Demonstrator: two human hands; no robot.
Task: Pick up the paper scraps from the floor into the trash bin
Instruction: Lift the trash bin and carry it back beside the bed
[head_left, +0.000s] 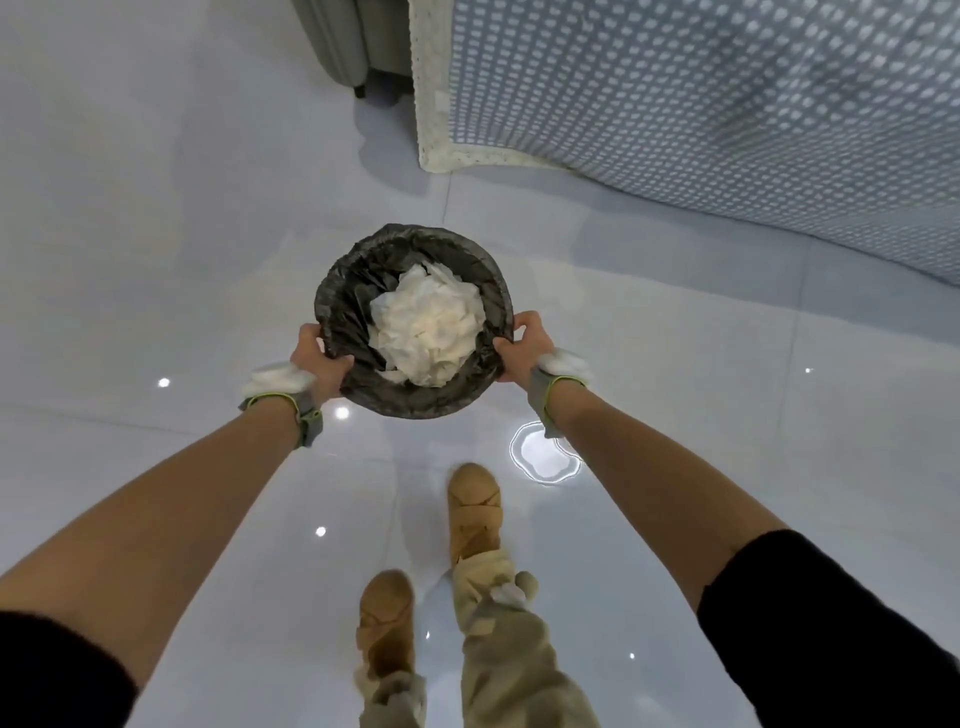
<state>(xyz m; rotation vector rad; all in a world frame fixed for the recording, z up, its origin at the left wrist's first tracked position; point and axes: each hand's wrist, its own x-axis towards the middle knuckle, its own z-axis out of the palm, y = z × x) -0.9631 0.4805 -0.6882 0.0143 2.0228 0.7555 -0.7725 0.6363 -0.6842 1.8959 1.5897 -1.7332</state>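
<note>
A round trash bin lined with a dark plastic bag is held out in front of me over the glossy white floor. Crumpled white paper scraps fill its middle. My left hand grips the bin's left rim, thumb over the edge. My right hand grips the right rim the same way. Both wrists wear grey straps with white pads. I see no loose scraps on the floor.
A bed with a blue dotted cover and cream lace trim fills the upper right. A grey furniture piece stands at top centre. My feet in tan shoes are on the tiled floor below the bin.
</note>
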